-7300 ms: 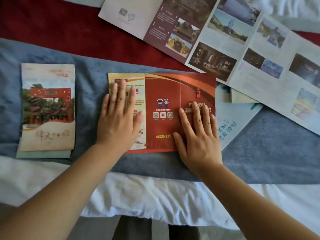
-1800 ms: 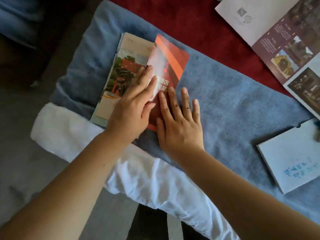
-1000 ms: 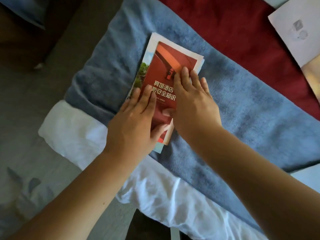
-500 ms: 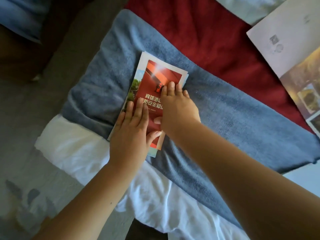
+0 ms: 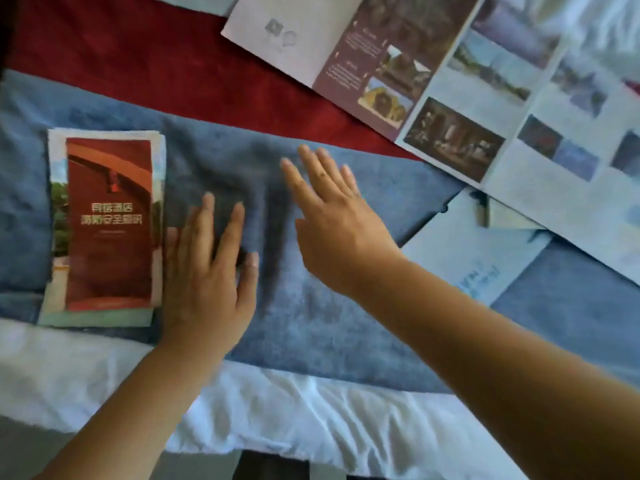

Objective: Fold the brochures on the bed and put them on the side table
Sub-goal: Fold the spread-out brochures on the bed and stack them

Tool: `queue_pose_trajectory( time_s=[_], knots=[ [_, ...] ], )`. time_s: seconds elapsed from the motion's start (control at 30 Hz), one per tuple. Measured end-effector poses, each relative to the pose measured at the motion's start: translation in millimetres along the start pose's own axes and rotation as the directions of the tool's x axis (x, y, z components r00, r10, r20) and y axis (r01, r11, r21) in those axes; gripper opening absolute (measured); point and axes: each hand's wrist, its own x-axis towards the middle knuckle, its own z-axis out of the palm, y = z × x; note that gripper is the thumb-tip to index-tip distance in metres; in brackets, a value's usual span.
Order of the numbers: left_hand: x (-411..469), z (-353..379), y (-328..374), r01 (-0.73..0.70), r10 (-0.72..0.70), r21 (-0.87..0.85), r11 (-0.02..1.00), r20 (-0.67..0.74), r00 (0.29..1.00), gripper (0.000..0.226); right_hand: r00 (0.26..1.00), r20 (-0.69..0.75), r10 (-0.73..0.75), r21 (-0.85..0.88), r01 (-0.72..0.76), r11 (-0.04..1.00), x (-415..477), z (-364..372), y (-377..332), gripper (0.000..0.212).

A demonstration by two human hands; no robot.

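Observation:
A folded red brochure (image 5: 109, 223) lies on top of a stack of folded brochures (image 5: 55, 303) at the left of the blue towel (image 5: 346, 327). My left hand (image 5: 207, 271) is flat over the towel just right of the stack, fingers straight, holding nothing. My right hand (image 5: 332, 216) hovers over the middle of the towel with fingers spread, empty. A large unfolded brochure (image 5: 485, 98) with photos lies at the upper right. A pale blue-white brochure (image 5: 474, 258) lies partly under it at the right.
A red blanket (image 5: 156, 64) covers the bed beyond the towel. White bedding (image 5: 277, 417) runs along the near edge, and past it a dark floor strip (image 5: 270, 469) shows at the bottom.
Both hands have come off the red brochure and moved right; it now lies on the stack untouched. The view has swung right, showing the unfolded brochures again.

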Motion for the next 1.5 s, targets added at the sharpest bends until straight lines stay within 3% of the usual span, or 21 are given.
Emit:
queue_pose_trajectory(
  time_s=[0.07,0.17,0.23,0.43,0.57,0.83,1.1,1.27,1.5],
  knots=[
    [17.3,11.1,42.4,-0.099,0.103,-0.056,0.993,0.057,0.993,0.063,0.978,-0.101,0.18,-0.04,-0.185,0.982,-21.0,-18.0,49.7,0.073],
    [45.2,26.8,101.4,-0.226,0.234,-0.091,0.97,0.093,0.968,0.068,0.887,-0.089,0.452,-0.113,-0.46,0.881,-46.9,-42.3,121.9,0.075],
    [62.7,36.7,136.2,-0.276,0.285,-0.092,0.957,0.117,0.951,0.071,0.856,-0.061,0.513,-0.086,-0.516,0.852,-65.4,-46.5,157.2,0.076],
    [82.1,60.3,193.9,-0.314,0.322,-0.074,0.947,0.184,0.929,0.07,0.911,-0.086,0.404,-0.004,-0.406,0.914,-115.6,-18.5,162.8,0.068],
    [55.3,74.9,193.6,-0.293,0.278,0.05,0.955,0.192,0.941,0.063,0.937,-0.127,0.325,0.039,-0.323,0.946,-142.7,11.2,144.0,0.064],
    [-15.8,63.3,142.4,-0.223,0.2,0.124,0.967,0.174,0.964,0.062,0.966,-0.182,0.181,0.043,-0.176,0.983,-207.7,54.7,111.7,0.055],
    [-5.1,44.5,79.1,-0.05,0.021,0.231,0.972,0.126,0.992,0.062,0.968,-0.249,-0.03,-0.034,0.022,0.999,-228.3,49.7,135.5,0.046],
    [5.4,41.9,50.3,0.017,-0.033,0.208,0.978,0.075,0.997,0.064,0.967,-0.254,0.003,-0.098,-0.029,0.995,-223.6,42.3,134.2,0.032],
    [2.3,48.5,45.2,0.008,-0.014,0.189,0.982,0.031,0.999,0.065,0.963,-0.145,0.227,-0.101,-0.242,0.965,-152.5,42.2,92.3,0.064]
  ],
)
